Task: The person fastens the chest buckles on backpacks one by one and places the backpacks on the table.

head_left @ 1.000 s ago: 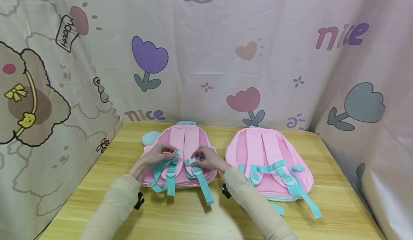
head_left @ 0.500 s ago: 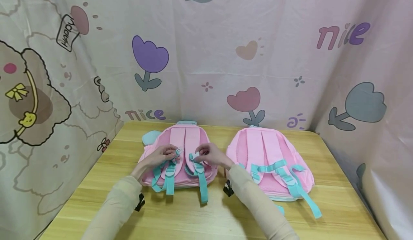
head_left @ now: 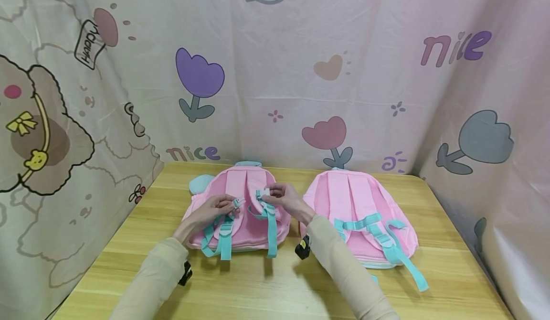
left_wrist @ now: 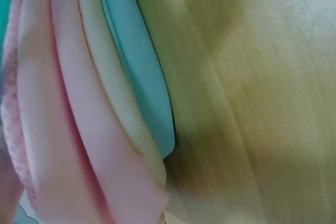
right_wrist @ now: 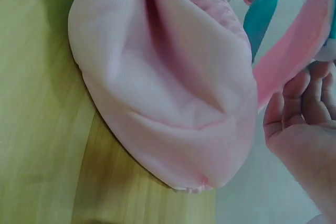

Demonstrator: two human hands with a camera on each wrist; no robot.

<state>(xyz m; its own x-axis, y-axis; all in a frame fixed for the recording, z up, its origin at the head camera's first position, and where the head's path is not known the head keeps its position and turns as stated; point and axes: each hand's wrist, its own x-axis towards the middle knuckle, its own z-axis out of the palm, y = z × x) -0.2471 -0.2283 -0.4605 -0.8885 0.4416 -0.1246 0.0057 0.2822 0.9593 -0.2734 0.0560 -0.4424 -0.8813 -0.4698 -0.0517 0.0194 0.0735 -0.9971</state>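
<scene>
A pink backpack (head_left: pixel 251 236) lies on the table at left centre in the head view, shoulder straps facing up. My left hand (head_left: pixel 211 207) pinches a small white-and-teal buckle piece (head_left: pixel 237 202) over the left strap. With my right hand (head_left: pixel 289 199) I hold a white buckle piece (head_left: pixel 265 193) on teal webbing, and the pink right strap (head_left: pixel 257 181) is lifted along with it. The two buckle pieces are apart. Teal strap tails (head_left: pixel 272 239) hang toward the front edge. In the right wrist view, the right-hand fingers (right_wrist: pixel 294 95) curl at the raised strap. The left wrist view shows mainly the bag's pink side (left_wrist: pixel 94 103).
Just to the right, a second pink backpack (head_left: pixel 318 196) lies with its teal webbing joined across the straps, partly behind my right forearm. A light blue round piece (head_left: pixel 200 184) sticks out at the first bag's upper left. Behind the wooden table (head_left: pixel 240 291) hangs a printed curtain (head_left: pixel 275 71).
My right hand has moved up and slightly right with its buckle piece, raising the right strap; its teal tail now hangs straighter. My left hand has barely moved and still holds its buckle piece.
</scene>
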